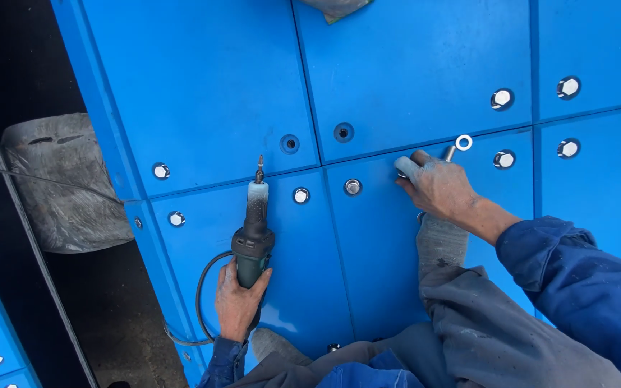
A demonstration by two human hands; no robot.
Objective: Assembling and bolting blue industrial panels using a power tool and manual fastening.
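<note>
Now the left hand [237,302] grips a dark corded power tool [254,233] — long axis upright, tip pointing away — resting on blue panels [210,86]; the right hand [436,185] closes around a bolt [450,152] beside a washer [463,142].

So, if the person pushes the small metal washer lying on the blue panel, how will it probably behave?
The washer is a thin flat ring, so it is probably light and stiff. The blue panel looks smooth and glossy, so the washer would likely slide easily. Tipped on edge, it might roll away. It lies just beyond the right hand.
</note>
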